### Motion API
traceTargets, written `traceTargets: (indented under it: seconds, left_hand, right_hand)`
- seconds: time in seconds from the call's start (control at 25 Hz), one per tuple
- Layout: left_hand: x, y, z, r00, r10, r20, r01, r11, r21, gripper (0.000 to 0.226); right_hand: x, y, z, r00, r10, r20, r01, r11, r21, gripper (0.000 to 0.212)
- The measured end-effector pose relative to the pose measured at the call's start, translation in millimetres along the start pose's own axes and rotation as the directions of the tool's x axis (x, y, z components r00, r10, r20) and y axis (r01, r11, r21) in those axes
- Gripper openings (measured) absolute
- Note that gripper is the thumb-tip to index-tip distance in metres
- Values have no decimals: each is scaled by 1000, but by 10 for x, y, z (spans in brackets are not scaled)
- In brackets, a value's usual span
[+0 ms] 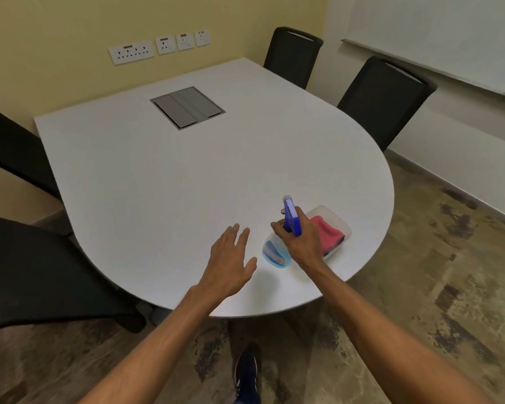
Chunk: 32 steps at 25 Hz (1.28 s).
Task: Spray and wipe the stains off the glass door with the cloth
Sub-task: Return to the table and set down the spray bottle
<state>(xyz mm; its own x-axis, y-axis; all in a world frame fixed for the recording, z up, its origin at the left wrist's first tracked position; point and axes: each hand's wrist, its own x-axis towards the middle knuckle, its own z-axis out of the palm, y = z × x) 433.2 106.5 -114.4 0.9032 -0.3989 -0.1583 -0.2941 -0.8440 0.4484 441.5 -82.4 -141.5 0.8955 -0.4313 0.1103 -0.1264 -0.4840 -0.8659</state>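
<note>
One white table (187, 176), ringed by four black chairs: two on the left (41, 272) and two on the right (387, 97). On the tabletop: one blue spray bottle (289, 220), one clear tray (344, 227) and one red cloth (327, 228); whether a second, darker cloth lies beneath it cannot be told. One cable hatch (187, 107) with two grey flaps. Four socket plates (165, 45) and one whiteboard (435, 30) on the walls. Two hands, the left hand (231, 258) and the right hand (301, 240); one shoe (247, 371).
</note>
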Motion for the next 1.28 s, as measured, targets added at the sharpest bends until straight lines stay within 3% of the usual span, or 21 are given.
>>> traceTargets:
  seconds: [0.32,0.64,0.92,1.08,1.16,1.28]
  left_hand:
    - [573,-374,37,999,8,53,-13,994,105,87]
    - [789,-519,83,991,-94,98,87,994,73,86]
    - [870,-379,176,986,-144,83,141,989,31,84]
    - [845,-263,296,978,-174,112,178,984,-24,86]
    - [776,-167,396,975,-191,114,196,980,-39,83]
    - [663,68,575,982,-177,69,181,982,-56,72]
  right_hand:
    - [578,187,580,983,8,185,-8,1000,-2,44]
    - [826,345,837,957,68,282,-59,997,-40,45]
    - [879,395,818,931,121,344,-70,985,-156,51]
    - [915,416,738,890,139,434,-52,977,-207,69]
    - [927,475,611,873,113,475,-29,983,-181,80]
    - [928,646,336,874,73,480,-9,991,-134,77]
